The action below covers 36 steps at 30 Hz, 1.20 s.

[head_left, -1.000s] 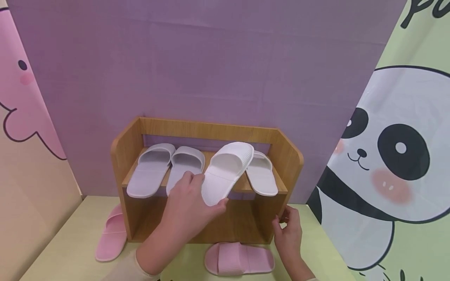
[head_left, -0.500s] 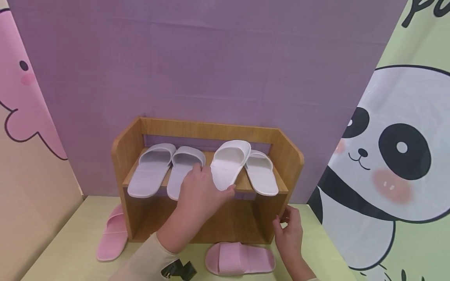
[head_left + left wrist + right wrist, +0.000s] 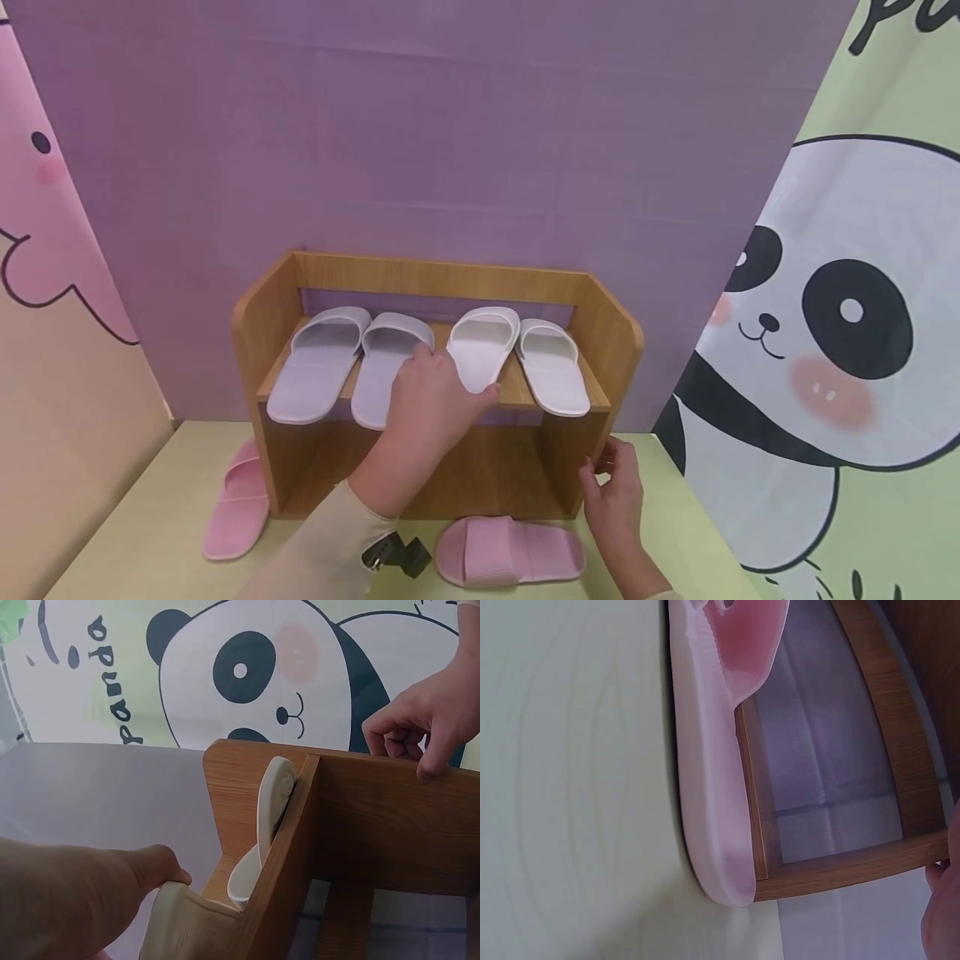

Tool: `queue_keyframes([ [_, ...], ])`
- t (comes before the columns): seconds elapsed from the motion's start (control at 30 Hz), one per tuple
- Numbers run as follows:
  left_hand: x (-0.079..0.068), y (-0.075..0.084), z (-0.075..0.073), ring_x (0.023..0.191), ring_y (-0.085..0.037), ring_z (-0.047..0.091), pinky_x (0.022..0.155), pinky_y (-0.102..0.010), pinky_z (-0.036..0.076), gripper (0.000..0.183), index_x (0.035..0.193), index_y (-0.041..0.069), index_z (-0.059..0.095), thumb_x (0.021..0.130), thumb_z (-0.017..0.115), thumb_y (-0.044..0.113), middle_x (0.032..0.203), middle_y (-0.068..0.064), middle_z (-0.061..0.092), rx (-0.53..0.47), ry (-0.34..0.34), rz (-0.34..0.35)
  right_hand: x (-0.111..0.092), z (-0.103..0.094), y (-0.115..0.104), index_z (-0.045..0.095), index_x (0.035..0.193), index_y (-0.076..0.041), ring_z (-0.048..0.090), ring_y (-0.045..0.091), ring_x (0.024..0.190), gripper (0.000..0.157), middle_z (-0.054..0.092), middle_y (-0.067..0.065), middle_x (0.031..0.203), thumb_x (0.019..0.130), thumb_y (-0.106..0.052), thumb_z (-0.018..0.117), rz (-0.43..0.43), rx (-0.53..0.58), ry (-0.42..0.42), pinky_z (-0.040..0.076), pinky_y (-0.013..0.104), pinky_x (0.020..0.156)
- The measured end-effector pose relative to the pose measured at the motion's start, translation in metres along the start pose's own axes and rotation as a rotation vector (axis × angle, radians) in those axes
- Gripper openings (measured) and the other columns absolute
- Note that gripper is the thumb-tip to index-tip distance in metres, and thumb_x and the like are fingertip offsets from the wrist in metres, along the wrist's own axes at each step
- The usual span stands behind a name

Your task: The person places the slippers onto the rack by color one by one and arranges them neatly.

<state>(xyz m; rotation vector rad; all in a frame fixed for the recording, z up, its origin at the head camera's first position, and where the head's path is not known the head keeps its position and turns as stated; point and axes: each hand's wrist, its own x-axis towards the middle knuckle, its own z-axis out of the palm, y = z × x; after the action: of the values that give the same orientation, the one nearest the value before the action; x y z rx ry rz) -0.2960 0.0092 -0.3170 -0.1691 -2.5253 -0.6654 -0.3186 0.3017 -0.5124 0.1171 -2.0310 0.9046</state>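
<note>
My left hand (image 3: pixel 435 400) holds a white slipper (image 3: pixel 483 346) by its heel end, over the top shelf of a small wooden shoe rack (image 3: pixel 442 275). Its thumb lies along the slipper's edge in the left wrist view, while the fingers are mostly hidden. Just right of it on the same shelf is another white slipper (image 3: pixel 555 375). Two pale greyish slippers (image 3: pixel 318 367) lie to the left, toes to the back, one partly behind my left hand. With thumb and curled fingers, my right hand (image 3: pixel 617 492) grips the rack's right side panel (image 3: pixel 405 787) at its front edge.
A pink slipper (image 3: pixel 547 552) lies crosswise on the pale table (image 3: pixel 127 517) before the rack. Another pink slipper (image 3: pixel 236 508) rests beside the rack's left side. Behind stands a purple backdrop (image 3: pixel 450 133), with a panda print (image 3: pixel 847 333) at right.
My left hand has moved in toward the shelf and slightly right, and the white slipper has come down and turned straighter between its neighbours. My right hand stays on the side panel.
</note>
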Motion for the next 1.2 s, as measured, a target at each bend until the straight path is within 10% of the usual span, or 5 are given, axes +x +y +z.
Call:
queue_keyframes([
  [0.6,0.0035,0.0019,0.0081,0.097,-0.038,0.070,0.078,-0.048,0.063,0.079,0.100,-0.009,0.077,0.079,0.092,0.066,0.103,-0.024,0.069,0.093,-0.069,0.005,-0.0007,0.0011,0.0023,0.059,0.128,0.000,0.063,0.015,0.096,0.038,0.066,0.011,0.112,0.094,0.012,0.073,0.011,-0.011,-0.009,0.057,0.024,0.080],
  [1.2,0.0010,-0.0015,0.0035,0.089,-0.030,0.063,0.076,-0.042,0.055,0.073,0.099,-0.001,0.076,0.074,0.098,0.064,0.090,-0.012,0.066,-0.002,-0.186,0.151,0.0000,0.0006,0.0049,0.059,0.128,-0.002,0.061,0.012,0.096,0.039,0.064,0.010,0.111,0.095,0.010,0.073,0.023,-0.015,-0.016,0.057,0.024,0.081],
])
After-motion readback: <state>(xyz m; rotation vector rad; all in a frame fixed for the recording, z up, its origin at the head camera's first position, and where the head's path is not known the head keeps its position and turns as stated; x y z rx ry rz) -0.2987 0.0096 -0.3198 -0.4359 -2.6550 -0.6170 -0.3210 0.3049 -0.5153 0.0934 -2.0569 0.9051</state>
